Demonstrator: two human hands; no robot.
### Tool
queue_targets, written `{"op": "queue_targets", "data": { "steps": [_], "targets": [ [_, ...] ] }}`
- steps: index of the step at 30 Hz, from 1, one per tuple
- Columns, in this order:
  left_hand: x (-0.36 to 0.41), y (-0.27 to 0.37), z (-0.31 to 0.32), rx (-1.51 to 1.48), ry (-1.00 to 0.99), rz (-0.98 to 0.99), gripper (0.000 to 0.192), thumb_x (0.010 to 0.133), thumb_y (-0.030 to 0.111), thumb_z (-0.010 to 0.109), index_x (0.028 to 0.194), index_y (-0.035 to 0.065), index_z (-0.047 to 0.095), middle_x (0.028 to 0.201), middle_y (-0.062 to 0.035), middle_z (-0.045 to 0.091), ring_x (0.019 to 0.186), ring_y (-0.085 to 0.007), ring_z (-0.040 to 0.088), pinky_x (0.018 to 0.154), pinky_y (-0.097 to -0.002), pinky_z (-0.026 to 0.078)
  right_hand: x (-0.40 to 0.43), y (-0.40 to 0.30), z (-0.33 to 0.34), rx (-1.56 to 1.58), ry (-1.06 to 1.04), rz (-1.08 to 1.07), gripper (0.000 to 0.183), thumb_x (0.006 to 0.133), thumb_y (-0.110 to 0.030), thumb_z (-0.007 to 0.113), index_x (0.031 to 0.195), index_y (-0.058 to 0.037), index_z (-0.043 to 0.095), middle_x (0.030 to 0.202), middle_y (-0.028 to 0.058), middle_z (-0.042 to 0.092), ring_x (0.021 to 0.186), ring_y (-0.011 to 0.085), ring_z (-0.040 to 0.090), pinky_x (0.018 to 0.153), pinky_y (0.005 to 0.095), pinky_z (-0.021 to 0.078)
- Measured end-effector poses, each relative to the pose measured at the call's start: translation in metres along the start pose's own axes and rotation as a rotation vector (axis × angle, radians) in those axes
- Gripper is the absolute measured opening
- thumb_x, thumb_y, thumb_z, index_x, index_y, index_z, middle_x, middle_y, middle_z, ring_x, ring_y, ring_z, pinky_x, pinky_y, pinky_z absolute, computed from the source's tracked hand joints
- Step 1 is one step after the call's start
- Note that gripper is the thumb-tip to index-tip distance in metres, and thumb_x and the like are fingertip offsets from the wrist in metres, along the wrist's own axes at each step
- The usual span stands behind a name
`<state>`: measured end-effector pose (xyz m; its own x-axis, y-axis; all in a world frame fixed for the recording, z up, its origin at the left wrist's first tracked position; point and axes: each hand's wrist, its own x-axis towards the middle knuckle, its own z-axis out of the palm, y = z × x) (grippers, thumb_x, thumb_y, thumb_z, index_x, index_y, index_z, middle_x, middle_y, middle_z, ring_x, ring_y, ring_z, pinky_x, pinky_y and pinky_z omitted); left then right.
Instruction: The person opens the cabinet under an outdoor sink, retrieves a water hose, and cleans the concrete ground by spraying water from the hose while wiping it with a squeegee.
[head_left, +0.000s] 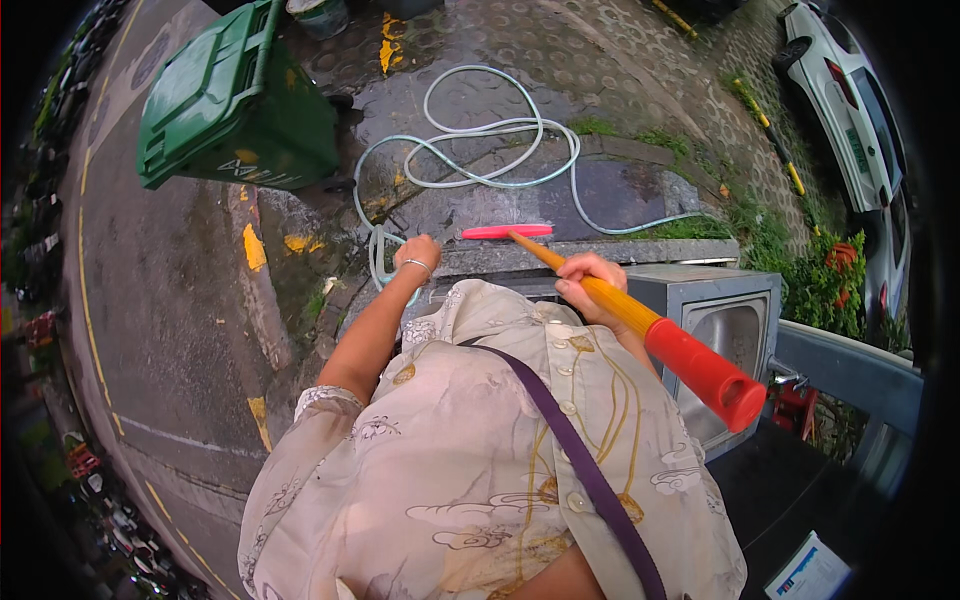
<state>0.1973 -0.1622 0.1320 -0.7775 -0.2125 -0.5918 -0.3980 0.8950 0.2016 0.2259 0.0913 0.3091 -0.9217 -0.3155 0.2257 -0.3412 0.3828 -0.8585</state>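
Note:
My right hand (594, 285) grips the yellow-brown shaft of a long-handled floor brush or squeegee (615, 304). A red plastic grip (701, 371) with a hanging hole caps its near end. The pink head (506, 231) rests on the wet paving ahead, its underside hidden. My left hand (420, 255), with a bracelet at the wrist, is closed around a pale green hose (381, 237); the fingers hide the exact hold. From there the hose trails over the ground in loose loops (487, 180) and runs off right into grass.
A green wheeled bin (240, 112) with its lid down stands ahead left, a bucket (319, 16) beyond it. At my right is a metal sink unit (720, 337) with a tap (787, 373). A stone kerb (660, 252) crosses ahead; a white car (847, 112) is parked far right.

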Motion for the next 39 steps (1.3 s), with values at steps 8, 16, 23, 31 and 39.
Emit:
{"op": "queue_targets", "data": {
  "steps": [8,16,23,31,39],
  "targets": [
    [0.012,-0.024,0.002,-0.007,-0.008,-0.062,0.033,0.074,0.026,0.038,0.091,0.0045,0.057,0.092,-0.0175,0.056,0.087,-0.0305,0.054,0.074,-0.0374,0.042,-0.001,0.002,0.002,0.026,-0.004,-0.054,0.015,0.058,-0.004,0.063,0.070,-0.0070,0.055,0.054,0.0005,0.050,0.046,0.0079,0.049,0.046,0.0197,0.0391],
    [0.002,-0.020,-0.001,-0.020,0.020,-0.093,0.032,0.074,0.025,0.039,0.091,0.0043,0.057,0.092,-0.0174,0.056,0.087,-0.0305,0.054,0.073,-0.0378,0.043,-0.002,0.001,0.002,0.029,-0.005,-0.036,0.016,0.057,-0.004,0.063,0.070,-0.0071,0.055,0.054,0.0004,0.050,0.047,0.0078,0.049,0.047,0.0198,0.0392],
    [-0.002,-0.019,0.001,-0.018,0.017,-0.088,0.030,0.073,0.025,0.039,0.088,0.0063,0.059,0.091,-0.0173,0.056,0.086,-0.0294,0.054,0.073,-0.0367,0.043,-0.002,0.000,0.003,0.036,-0.008,-0.045,0.015,0.057,-0.004,0.063,0.070,-0.0070,0.055,0.055,0.0005,0.051,0.047,0.0075,0.049,0.047,0.0198,0.0392],
    [0.000,-0.026,0.002,-0.026,-0.006,-0.078,0.030,0.073,0.024,0.040,0.086,0.0056,0.059,0.090,-0.0171,0.056,0.086,-0.0298,0.054,0.073,-0.0371,0.042,-0.006,0.001,0.003,0.051,-0.025,-0.043,0.016,0.058,-0.002,0.063,0.071,-0.0067,0.055,0.054,0.0007,0.050,0.046,0.0076,0.049,0.046,0.0198,0.0384],
    [-0.004,-0.010,-0.002,-0.016,0.000,-0.049,0.031,0.073,0.024,0.040,0.088,0.0046,0.058,0.092,-0.0173,0.056,0.087,-0.0301,0.053,0.074,-0.0374,0.042,-0.006,-0.001,0.004,0.058,-0.021,-0.056,0.016,0.057,-0.001,0.063,0.070,-0.0062,0.055,0.054,0.0010,0.050,0.046,0.0079,0.048,0.046,0.0200,0.0384]
  ]
}}
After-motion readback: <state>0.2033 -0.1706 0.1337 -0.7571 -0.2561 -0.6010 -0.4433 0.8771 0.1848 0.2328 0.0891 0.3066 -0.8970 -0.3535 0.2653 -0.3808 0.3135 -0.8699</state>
